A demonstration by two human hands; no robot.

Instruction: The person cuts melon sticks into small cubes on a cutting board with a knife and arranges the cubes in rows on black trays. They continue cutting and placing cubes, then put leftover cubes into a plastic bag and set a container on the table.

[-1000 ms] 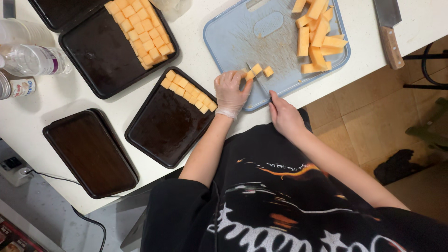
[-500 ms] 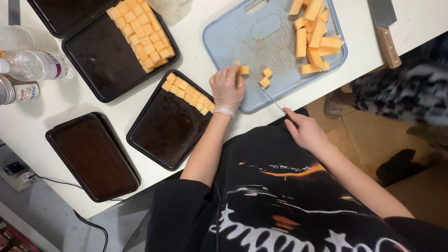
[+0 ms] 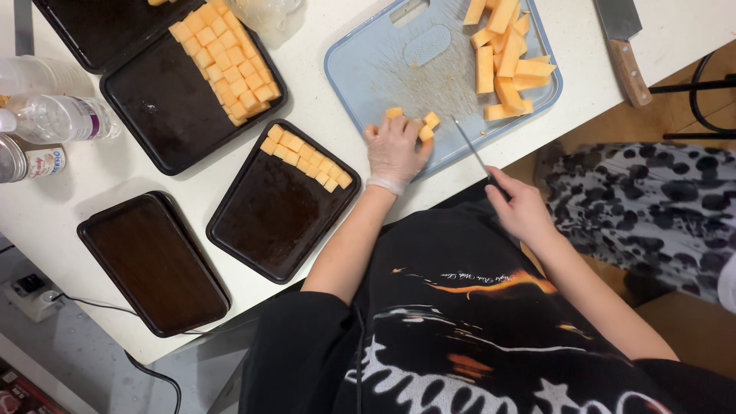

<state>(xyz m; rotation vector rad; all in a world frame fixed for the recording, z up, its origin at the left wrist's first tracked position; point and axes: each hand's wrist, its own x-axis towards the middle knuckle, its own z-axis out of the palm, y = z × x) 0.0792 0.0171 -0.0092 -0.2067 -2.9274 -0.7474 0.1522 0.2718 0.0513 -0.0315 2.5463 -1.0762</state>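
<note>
My gloved left hand point(image 3: 394, 149) rests on the near edge of a blue cutting board point(image 3: 399, 69), fingers closed around a few orange cubes point(image 3: 426, 124). My right hand point(image 3: 520, 205) grips a thin knife point(image 3: 472, 149) at the table's edge, its blade pointing up toward the cubes. Orange sticks point(image 3: 502, 57) lie piled at the far right of the board. A dark tray point(image 3: 268, 222) left of my left hand holds a row of cubes point(image 3: 305, 156) along its far side.
A second dark tray point(image 3: 165, 115) with several cubes sits farther left, an empty one point(image 3: 149, 264) near the front edge. A cleaver point(image 3: 625, 46) lies at the right. Bottles point(image 3: 54, 119) stand at the left. A spotted garment point(image 3: 652, 207) shows at the right.
My right hand has drawn back from the board to the table's edge with the knife. My left hand has gathered the cut cubes.
</note>
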